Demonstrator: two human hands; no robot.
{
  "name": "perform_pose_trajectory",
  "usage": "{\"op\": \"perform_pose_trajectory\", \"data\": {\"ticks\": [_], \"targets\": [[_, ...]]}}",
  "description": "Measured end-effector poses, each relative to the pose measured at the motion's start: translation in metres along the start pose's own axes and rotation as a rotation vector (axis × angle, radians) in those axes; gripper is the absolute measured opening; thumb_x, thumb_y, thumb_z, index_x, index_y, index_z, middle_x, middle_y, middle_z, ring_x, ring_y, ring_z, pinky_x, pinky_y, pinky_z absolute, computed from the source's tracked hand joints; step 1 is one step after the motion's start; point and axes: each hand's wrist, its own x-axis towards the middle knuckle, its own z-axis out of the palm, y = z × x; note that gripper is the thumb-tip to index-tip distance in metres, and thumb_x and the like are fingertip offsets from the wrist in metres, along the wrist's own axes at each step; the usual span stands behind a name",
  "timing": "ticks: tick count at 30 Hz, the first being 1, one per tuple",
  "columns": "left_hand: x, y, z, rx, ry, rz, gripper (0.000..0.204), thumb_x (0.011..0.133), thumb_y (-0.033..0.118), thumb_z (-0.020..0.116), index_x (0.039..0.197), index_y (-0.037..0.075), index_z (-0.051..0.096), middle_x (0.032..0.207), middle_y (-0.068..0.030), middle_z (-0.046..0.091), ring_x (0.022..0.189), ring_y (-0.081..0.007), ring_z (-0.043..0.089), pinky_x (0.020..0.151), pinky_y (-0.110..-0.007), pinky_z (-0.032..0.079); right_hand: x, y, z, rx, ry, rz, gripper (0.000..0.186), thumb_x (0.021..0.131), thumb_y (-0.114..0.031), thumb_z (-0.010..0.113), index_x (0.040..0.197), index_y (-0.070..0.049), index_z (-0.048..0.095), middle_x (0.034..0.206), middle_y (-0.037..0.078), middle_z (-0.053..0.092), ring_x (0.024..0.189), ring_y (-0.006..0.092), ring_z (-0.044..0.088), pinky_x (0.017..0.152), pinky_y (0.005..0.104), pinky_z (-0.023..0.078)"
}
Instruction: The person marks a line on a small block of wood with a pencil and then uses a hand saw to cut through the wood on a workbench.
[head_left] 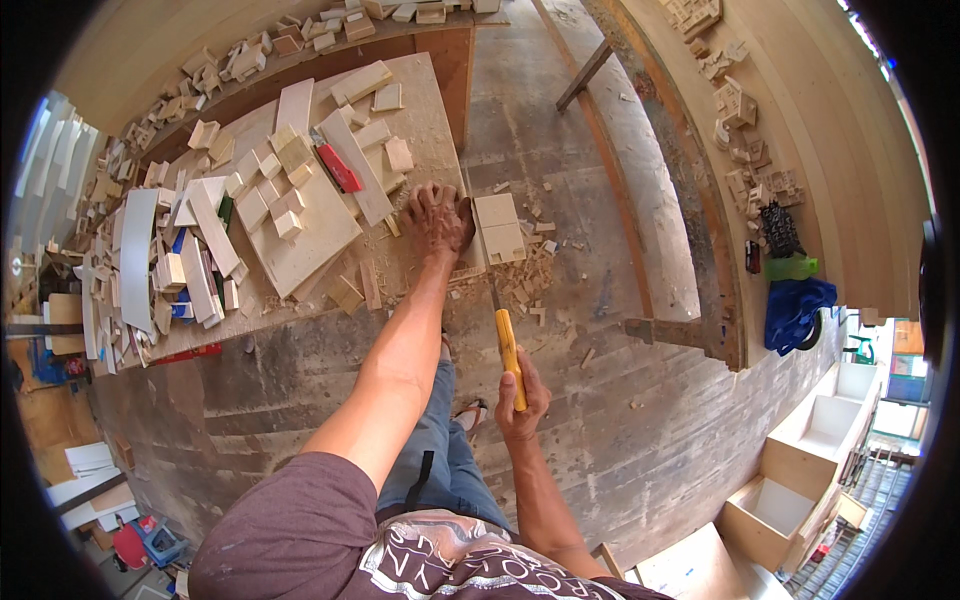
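Note:
My right hand (524, 398) is wrapped around the yellow handle of a handsaw (506, 345), low in front of me. Its thin blade shows nearly edge-on and runs away from me along a pale wooden board (499, 222). That board juts out past the right edge of the worktable. Just left of the blade, my left hand (440, 218) presses down at the table's edge, fingers spread and bent, thumb side toward the board. What lies under the palm is mostly hidden.
Wood blocks (268, 185), offcuts and a red-handled tool (338, 168) cover the worktable (430, 120). Shavings (525, 280) litter the floor below the board. At right stands a wooden bench (840, 160) with small wooden pieces and a blue cloth (797, 312). Open wooden boxes (785, 500) stand lower right.

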Motion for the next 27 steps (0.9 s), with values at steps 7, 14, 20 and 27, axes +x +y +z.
{"op": "perform_pose_trajectory", "data": {"ticks": [7, 14, 20, 27], "targets": [[-0.001, 0.006, -0.005, 0.009, -0.063, -0.021, 0.038, 0.098, 0.052, 0.057, 0.117, 0.019, 0.064, 0.141, -0.0101, 0.051, 0.140, -0.0323, 0.037, 0.111, -0.057, 0.027, 0.002, -0.007, -0.001, -0.052, -0.036, 0.009, 0.041, 0.097, -0.015, 0.065, 0.132, 0.007, 0.063, 0.089, 0.019, 0.074, 0.063, 0.0189, 0.069, 0.061, 0.0295, 0.053], [-0.001, 0.005, -0.004, 0.027, -0.097, 0.006, 0.036, 0.102, 0.048, 0.049, 0.121, 0.021, 0.064, 0.146, -0.0121, 0.048, 0.143, -0.0328, 0.035, 0.110, -0.059, 0.027, 0.005, -0.011, -0.008, 0.002, -0.038, 0.071, 0.039, 0.098, -0.013, 0.063, 0.133, 0.005, 0.063, 0.087, 0.017, 0.073, 0.066, 0.0186, 0.069, 0.061, 0.0301, 0.053], [0.003, -0.005, 0.003, 0.038, -0.096, -0.001, 0.036, 0.103, 0.045, 0.045, 0.122, 0.021, 0.063, 0.145, -0.0126, 0.047, 0.143, -0.0330, 0.034, 0.111, -0.057, 0.028, 0.007, -0.011, -0.003, -0.009, -0.047, 0.020, 0.041, 0.099, -0.015, 0.063, 0.135, 0.005, 0.062, 0.084, 0.015, 0.072, 0.065, 0.0165, 0.067, 0.061, 0.0298, 0.053], [0.001, 0.000, -0.005, -0.015, -0.109, -0.018, 0.036, 0.099, 0.047, 0.051, 0.120, 0.020, 0.063, 0.144, -0.0134, 0.047, 0.142, -0.0337, 0.034, 0.112, -0.057, 0.026, 0.039, -0.030, 0.004, -0.059, -0.126, 0.146, 0.042, 0.099, -0.014, 0.063, 0.138, 0.003, 0.060, 0.087, 0.015, 0.073, 0.065, 0.0178, 0.069, 0.061, 0.0306, 0.054]]}}
